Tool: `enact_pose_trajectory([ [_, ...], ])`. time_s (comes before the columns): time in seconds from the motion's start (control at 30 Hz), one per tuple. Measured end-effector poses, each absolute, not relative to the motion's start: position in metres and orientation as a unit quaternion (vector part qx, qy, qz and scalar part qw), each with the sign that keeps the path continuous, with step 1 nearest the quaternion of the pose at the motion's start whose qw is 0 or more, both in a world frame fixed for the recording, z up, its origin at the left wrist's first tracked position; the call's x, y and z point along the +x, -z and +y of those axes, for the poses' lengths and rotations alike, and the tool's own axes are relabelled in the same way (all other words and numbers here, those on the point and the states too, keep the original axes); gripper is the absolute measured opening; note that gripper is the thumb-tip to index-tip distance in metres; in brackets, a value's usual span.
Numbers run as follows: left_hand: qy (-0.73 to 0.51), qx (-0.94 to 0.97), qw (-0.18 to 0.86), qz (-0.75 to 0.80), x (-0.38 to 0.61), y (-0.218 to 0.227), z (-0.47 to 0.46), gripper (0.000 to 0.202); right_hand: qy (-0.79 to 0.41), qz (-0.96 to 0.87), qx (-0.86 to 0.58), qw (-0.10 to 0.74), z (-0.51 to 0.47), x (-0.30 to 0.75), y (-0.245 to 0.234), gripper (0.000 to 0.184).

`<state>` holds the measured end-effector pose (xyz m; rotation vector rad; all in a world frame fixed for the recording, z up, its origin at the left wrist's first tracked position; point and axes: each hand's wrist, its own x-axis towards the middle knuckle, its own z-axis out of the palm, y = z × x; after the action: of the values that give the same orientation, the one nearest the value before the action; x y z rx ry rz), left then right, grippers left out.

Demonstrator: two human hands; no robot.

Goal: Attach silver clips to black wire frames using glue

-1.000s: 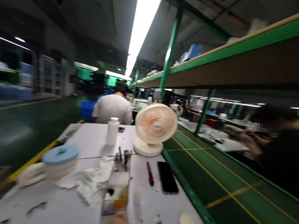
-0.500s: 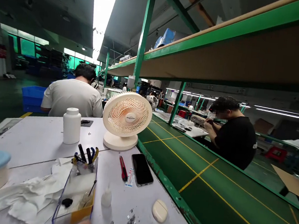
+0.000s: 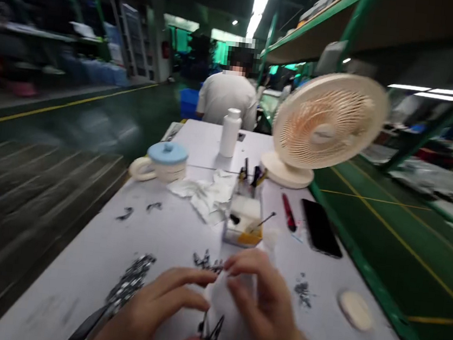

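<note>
Left fingers (image 3: 174, 299) by small dark clip (image 3: 210, 329)

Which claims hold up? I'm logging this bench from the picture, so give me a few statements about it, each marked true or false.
1. The phone lies flat beside the red pen. True.
2. The mug has a red lid. False: its lid is blue.
3. The fan stands on the floor. False: its base rests on the white table.
4. The left hand and right hand are close together above the table. True.
5. The white bottle lies on its side. False: it stands upright.
</note>
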<state>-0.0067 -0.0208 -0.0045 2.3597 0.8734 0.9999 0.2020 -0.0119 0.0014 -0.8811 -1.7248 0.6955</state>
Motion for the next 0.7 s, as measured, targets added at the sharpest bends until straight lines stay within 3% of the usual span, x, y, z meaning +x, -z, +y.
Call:
enact_pose_trajectory([
  [0.27,-0.422,0.801,0.209,0.37,-0.001,-0.01,-0.013,0.025,-0.307,-0.735,-0.379,0.47,-0.012,0.202,0.005,0.013],
  [0.5,-0.455,0.772,0.23,0.378,-0.003,-0.007,-0.009,0.024,-0.127,-0.817,-0.477,0.299,-0.005,0.202,0.015,0.005],
  [0.7,-0.492,0.744,0.287,0.35,-0.005,-0.008,-0.01,0.029,-0.179,-0.851,-0.432,0.24,-0.01,0.188,0.022,0.01],
])
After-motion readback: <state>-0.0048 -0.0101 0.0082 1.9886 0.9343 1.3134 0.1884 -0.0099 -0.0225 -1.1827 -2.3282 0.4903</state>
